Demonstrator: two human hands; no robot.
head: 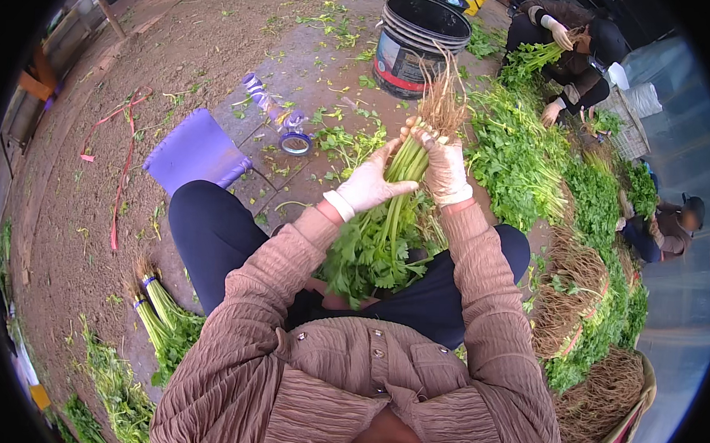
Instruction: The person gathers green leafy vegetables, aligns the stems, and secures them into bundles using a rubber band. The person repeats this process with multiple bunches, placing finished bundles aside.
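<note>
Between my knees I hold up a bunch of celery (406,164), its pale roots (446,107) pointing away from me and its leaves hanging towards my lap. My left hand (375,184), in a whitish glove, wraps the stalks from the left with the thumb laid across them. Gloved and soiled at the fingers, my right hand (446,166) grips the stalks just below the roots. A roll of tape (295,143) sits on a purple-wrapped handle (271,102) on the ground ahead to the left. Nearer my left knee is a purple padded sheet (197,152).
A black bucket (422,46) stands ahead. Loose celery (512,163) and rooted bundles (569,290) line the right side, where two people (576,59) crouch. Two blue-banded bunches (164,314) lie at left, below a red ribbon (122,170). Plastic sheeting (678,295) borders the right.
</note>
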